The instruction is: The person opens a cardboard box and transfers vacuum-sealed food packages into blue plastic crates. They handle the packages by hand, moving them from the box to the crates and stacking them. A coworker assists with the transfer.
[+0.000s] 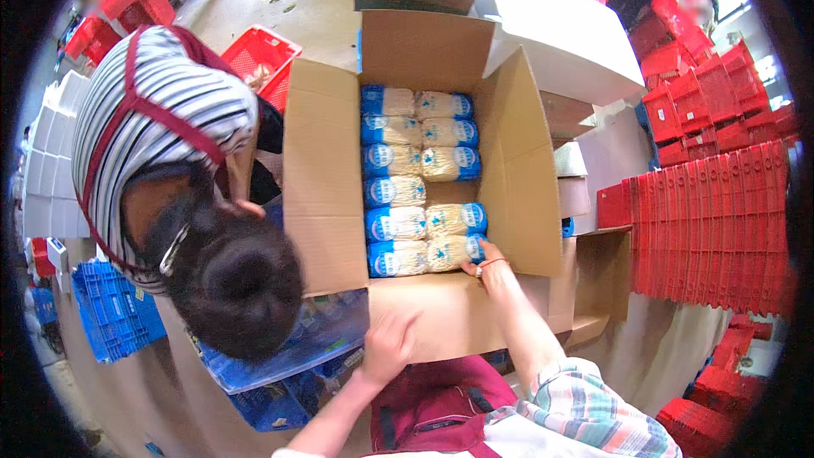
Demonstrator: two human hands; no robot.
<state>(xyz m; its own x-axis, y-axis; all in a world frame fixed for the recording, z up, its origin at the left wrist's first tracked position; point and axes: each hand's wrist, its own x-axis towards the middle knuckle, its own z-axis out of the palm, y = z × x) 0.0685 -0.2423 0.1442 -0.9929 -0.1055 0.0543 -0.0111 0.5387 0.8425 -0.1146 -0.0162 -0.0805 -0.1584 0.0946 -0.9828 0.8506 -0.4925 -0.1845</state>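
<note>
Head view: the right hand [486, 264] touches the near-right pack [449, 253] in the box [527, 178], grip unclear; the left hand [390, 346], loosely curled, thumb apart, is near the flap [458, 309].

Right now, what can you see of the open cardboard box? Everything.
The box is brown, looks like corrugated cardboard, and is open-topped with its flaps spread outward. It sits in front of the person and holds two columns of pale packs with blue outer ends: six left, five right, with a gap fourth from the far end on the right. The right hand is at the nearest right pack; the left hand is by the near flap, contact unclear.
</note>
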